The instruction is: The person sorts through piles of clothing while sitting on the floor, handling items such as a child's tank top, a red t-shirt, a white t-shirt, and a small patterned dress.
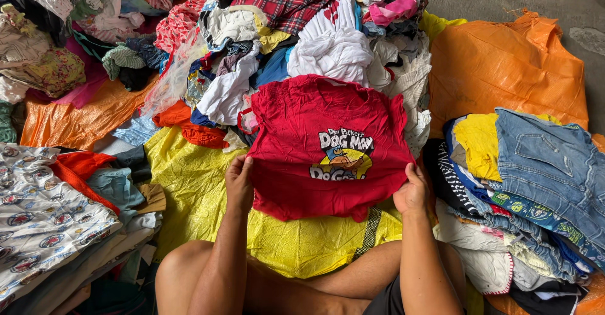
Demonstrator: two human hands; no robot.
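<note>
Between the two hands a red shirt (pixel 324 145) hangs spread out, printed side up toward the camera, its top edge resting against the heap of clothes (pixel 252 44) beyond the fingers. The left hand (pixel 239 179) pinches the shirt's lower left edge, fingers closed on the cloth with the thumb on top; the right hand (pixel 411 192) grips the lower right edge the same way, fingers curled under and out of sight. Held by both sides like this, the shirt lies flat and taut, likely so the whole front with its cartoon print can be looked over. Under the hands a yellow sheet (pixel 195 182) covers the floor, and the person's bare legs (pixel 189 277) are folded on it just below the wrists. Right of the right hand stands a stack of folded things topped by jeans (pixel 554 163), with an orange bag (pixel 504 63) behind it; left of the left hand is another stack with a patterned white cloth (pixel 38 220) on top. The shirt's back and sleeves are hard to make out, its lower hem folds under, and both stacks run off the frame edges. How deep the heap goes cannot be told.
</note>
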